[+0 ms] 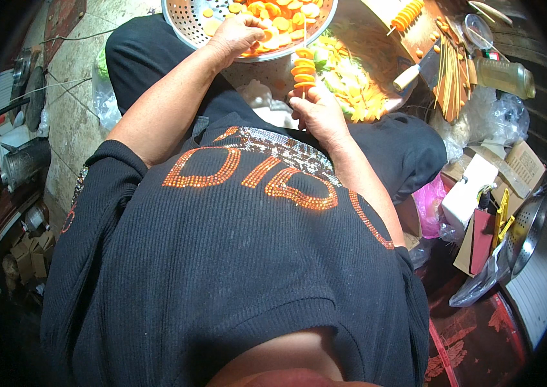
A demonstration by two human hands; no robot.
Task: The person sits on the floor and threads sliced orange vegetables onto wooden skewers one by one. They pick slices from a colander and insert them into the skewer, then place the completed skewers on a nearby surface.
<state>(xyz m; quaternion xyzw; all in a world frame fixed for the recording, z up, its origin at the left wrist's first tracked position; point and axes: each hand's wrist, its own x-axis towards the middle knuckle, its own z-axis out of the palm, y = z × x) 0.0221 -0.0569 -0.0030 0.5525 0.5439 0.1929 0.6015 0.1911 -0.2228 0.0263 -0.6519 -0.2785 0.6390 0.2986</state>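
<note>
A metal colander point(186, 32) full of round orange carrot slices point(281, 23) stands in front of me at the top of the view. Over its near left side, my left hand point(238, 39) has its fingers bent down among the slices; what lies between the fingertips is hidden. My right hand point(320, 115) grips the lower end of a thin wooden skewer point(304, 68), held upright just in front of the colander's rim. Several carrot slices are threaded on it in a loose stack above my fingers.
Right of the colander lies a heap of carrot pieces and pale green scraps point(354, 80). Beyond it, a board holds another loaded carrot skewer point(406, 15), a knife point(409, 76) and a bundle of bare skewers point(452, 84). A jar point(507, 77), plastic bags and boxes crowd the right.
</note>
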